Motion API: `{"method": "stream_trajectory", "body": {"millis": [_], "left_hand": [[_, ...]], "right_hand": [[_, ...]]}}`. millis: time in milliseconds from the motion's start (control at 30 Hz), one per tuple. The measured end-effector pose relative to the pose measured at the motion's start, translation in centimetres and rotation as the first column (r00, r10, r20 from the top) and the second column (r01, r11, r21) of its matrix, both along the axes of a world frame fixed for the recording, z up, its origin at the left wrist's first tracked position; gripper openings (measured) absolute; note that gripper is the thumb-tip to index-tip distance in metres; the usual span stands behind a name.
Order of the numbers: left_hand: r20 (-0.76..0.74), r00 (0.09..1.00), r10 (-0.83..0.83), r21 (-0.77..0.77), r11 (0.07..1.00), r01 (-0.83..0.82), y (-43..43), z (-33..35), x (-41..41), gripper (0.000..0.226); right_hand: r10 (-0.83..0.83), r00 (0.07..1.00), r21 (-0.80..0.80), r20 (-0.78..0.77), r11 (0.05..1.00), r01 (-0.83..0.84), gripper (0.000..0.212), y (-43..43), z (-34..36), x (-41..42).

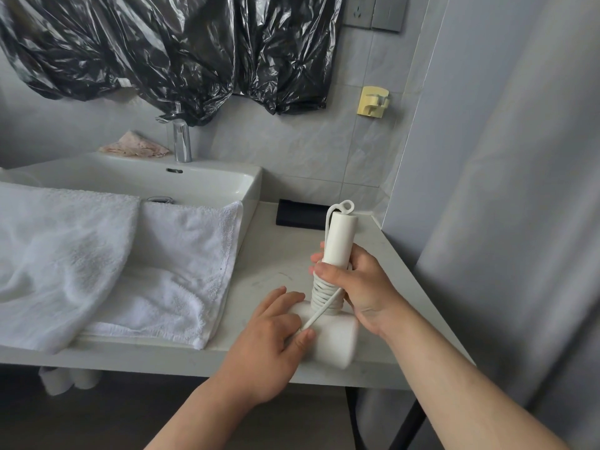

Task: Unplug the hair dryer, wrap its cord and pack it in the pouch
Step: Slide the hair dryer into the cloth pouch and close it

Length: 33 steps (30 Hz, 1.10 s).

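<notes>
Hair dryer (334, 339) sits barrel-down at the front edge of the worktop (276, 254), handle pointing up and away. Cord (324, 298) is coiled in tight turns round the lower handle, just above the barrel. The right hand (360, 284) is clamped round the handle, with the thumb across the top turns. The left hand (276, 332) rests on the barrel and pinches the free run of cord between thumb and fingers. The plug is not visible and may be under the left hand.

Step in hand looks like cord wrapping, well along, with only a short tail left. To do it well:
- hold tension on the tail so the turns don't slacken
- lay the next turns snug against the last, not crossing
- pin the coils with the right thumb while the left hand goes round
- tuck the end so it won't spring loose before packing

The dryer is all white and matte, with a short fat barrel and a straight round handle. There is a small hanging loop at the handle's far end. A length of cord runs down the handle's left side into the coils.

A black pouch (300, 214) lies flat at the back of the worktop against the wall, behind the dryer and apart from it. It does not look open yet. A white towel (97, 254) drapes over the sink (194, 177) to the left. A wall socket (360, 8) is at top right with nothing plugged in.
</notes>
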State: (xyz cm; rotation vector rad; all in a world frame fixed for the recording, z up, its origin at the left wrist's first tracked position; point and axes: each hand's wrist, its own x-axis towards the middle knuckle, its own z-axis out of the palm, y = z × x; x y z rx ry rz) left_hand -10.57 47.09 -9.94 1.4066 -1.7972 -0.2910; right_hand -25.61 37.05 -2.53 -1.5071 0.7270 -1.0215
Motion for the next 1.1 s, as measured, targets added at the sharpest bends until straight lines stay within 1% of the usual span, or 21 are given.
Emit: {"method": "stream_trajectory", "body": {"millis": [67,100,133,200,267,300,367,433,500,533,567,600,667,700,767,833,867,967,1033,1067,1100], "left_hand": [[-0.025,1.0,-0.002,0.023,1.0,0.002,-0.1,0.2,0.1,0.044],[-0.079,0.997,-0.007,0.051,0.999,0.011,-0.2,0.4,0.3,0.044],[-0.165,0.986,-0.018,0.082,0.996,0.032,-0.2,0.6,0.5,0.044],[-0.33,0.943,-0.047,0.14,0.985,0.098,-0.2,0.9,1.1,0.046],[-0.407,0.911,-0.061,0.157,0.978,0.136,-0.3,1.1,1.8,0.05],[-0.408,0.911,-0.059,0.158,0.978,0.134,-0.3,1.2,1.9,0.046],[-0.359,0.932,-0.052,0.142,0.984,0.11,-0.4,1.3,1.8,0.034],[-0.32,0.946,-0.039,0.098,0.992,0.074,-0.4,1.2,1.4,0.026],[-0.314,0.949,-0.03,0.069,0.996,0.055,-0.3,1.1,1.0,0.018],[-0.299,0.954,-0.028,0.054,0.997,0.046,-0.2,1.0,0.8,0.022],[-0.281,0.959,-0.025,0.04,0.999,0.038,0.0,0.8,0.7,0.028],[-0.267,0.963,-0.021,0.023,0.999,0.028,0.1,0.5,0.6,0.029],[-0.233,0.972,0.003,-0.005,1.0,-0.005,0.2,0.0,0.4,0.023],[-0.214,0.977,0.019,-0.014,1.0,-0.023,0.2,-0.1,0.4,0.025],[-0.167,0.984,0.06,-0.031,0.997,-0.066,0.1,-0.4,0.2,0.035],[-0.111,0.99,0.091,-0.041,0.995,-0.096,0.0,-0.2,0.0,0.041],[-0.096,0.99,0.1,-0.043,0.994,-0.105,0.0,-0.1,-0.1,0.044],[-0.121,0.989,0.08,-0.029,0.996,-0.084,0.0,0.0,0.0,0.046],[-0.202,0.977,0.063,-0.012,0.998,-0.067,0.1,0.4,0.3,0.036],[-0.253,0.965,0.062,-0.006,0.998,-0.066,0.1,0.7,0.6,0.028],[-0.299,0.952,0.059,0.006,0.998,-0.06,0.0,0.9,0.8,0.025]], "right_hand": [[-0.017,1.0,0.014,0.003,1.0,0.017,0.047,-0.2,0.1,0.1],[-0.034,0.999,0.016,-0.008,0.999,0.034,0.044,-0.4,0.1,0.1],[-0.048,0.999,0.015,-0.017,0.999,0.048,0.04,-0.5,0.1,0.2],[-0.047,0.999,0.018,-0.021,0.999,0.047,0.036,-0.7,0.1,0.2],[-0.012,1.0,0.028,-0.019,1.0,0.012,0.032,-0.8,0.1,0.2],[0.001,1.0,0.032,-0.018,0.999,0.0,0.03,-0.9,0.1,0.2],[-0.021,1.0,0.039,-0.006,0.999,0.021,0.031,-0.9,-0.1,0.2],[-0.105,0.994,0.042,0.012,0.994,0.104,0.038,-0.6,-0.4,0.3],[-0.18,0.984,0.012,0.008,0.984,0.179,0.046,0.0,-0.5,0.5],[-0.198,0.98,-0.013,0.006,0.98,0.198,0.045,0.2,-0.4,0.5],[-0.199,0.98,-0.04,0.005,0.979,0.199,0.04,0.5,-0.3,0.5],[-0.187,0.982,-0.063,0.002,0.98,0.186,0.035,0.7,-0.1,0.5],[-0.176,0.984,-0.095,-0.012,0.98,0.174,0.033,0.9,0.3,0.6],[-0.191,0.981,-0.108,-0.021,0.976,0.188,0.034,0.9,0.4,0.7],[-0.263,0.963,-0.147,-0.058,0.956,0.252,0.037,0.7,0.6,1.0],[-0.32,0.941,-0.159,-0.109,0.94,0.302,0.034,0.4,1.3,1.2],[-0.317,0.941,-0.139,-0.117,0.944,0.3,0.03,0.3,1.6,1.3],[-0.259,0.962,-0.034,-0.085,0.966,0.257,0.017,0.0,1.8,1.4],[-0.228,0.971,0.01,-0.063,0.973,0.23,0.015,-0.2,1.5,1.5],[-0.195,0.98,0.042,-0.041,0.98,0.197,0.014,-0.3,1.3,1.5],[-0.158,0.987,0.084,-0.005,0.984,0.157,0.014,-0.4,1.2,1.3]]}}
